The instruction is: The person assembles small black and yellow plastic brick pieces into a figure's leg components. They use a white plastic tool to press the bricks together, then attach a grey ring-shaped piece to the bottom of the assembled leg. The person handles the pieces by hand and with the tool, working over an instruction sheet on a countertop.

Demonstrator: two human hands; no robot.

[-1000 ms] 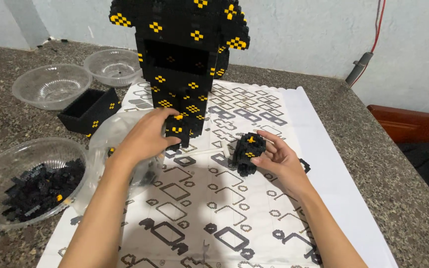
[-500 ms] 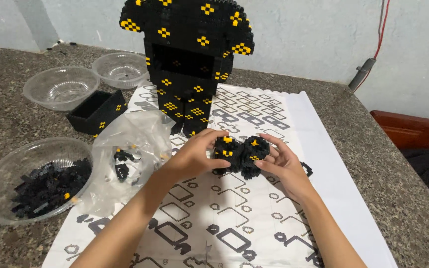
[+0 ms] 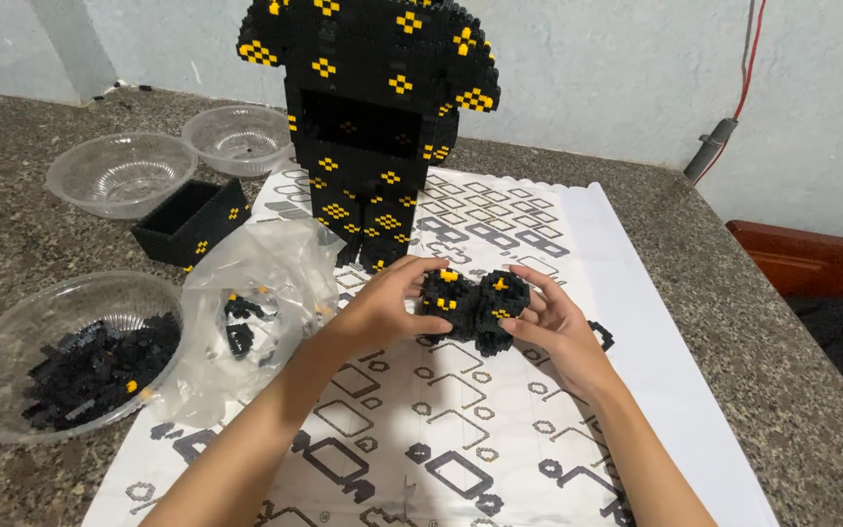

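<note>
My left hand [image 3: 382,304] grips a rounded black block piece with yellow studs [image 3: 444,301]. My right hand [image 3: 556,327] grips a second such piece [image 3: 498,307]. The two pieces touch each other between my hands, just above the patterned white mat [image 3: 461,429]. Behind them stands a tall black block figure with yellow diamond marks [image 3: 373,117], its feet right beyond my fingers.
A clear plastic bag with a few black bits [image 3: 246,312] lies left of my hands. A clear bowl of black blocks [image 3: 70,361] sits at near left; two more clear bowls [image 3: 124,174] [image 3: 241,137] and a black block box [image 3: 192,220] stand behind. A red wooden edge [image 3: 812,259] is right.
My left hand left the figure's base carrying a block piece and met the right hand's piece at the mat's middle. The two pieces are now pressed together.
</note>
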